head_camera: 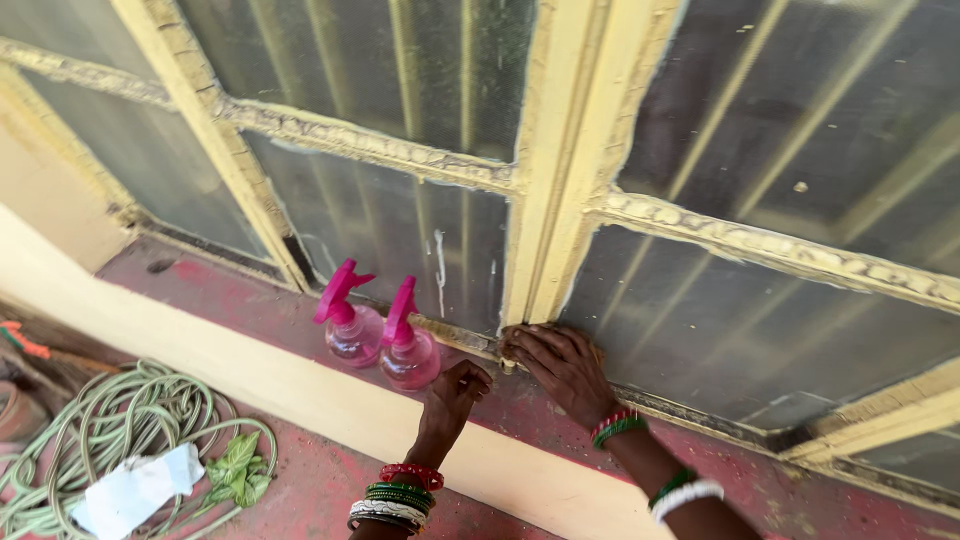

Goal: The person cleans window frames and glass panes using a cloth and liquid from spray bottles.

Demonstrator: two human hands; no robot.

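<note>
Right hand (562, 368) lies flat, fingers spread, palm down at the foot of the yellow window frame (560, 170), right where the upright post meets the red sill (250, 300); something small and yellowish may sit under the palm, too hidden to tell. Left hand (452, 392) curls loosely on the sill's front edge, holding nothing visible. Two pink spray bottles (380, 335) stand upright just to its left, against the glass, touching each other. The left hand is the nearer one to them.
</note>
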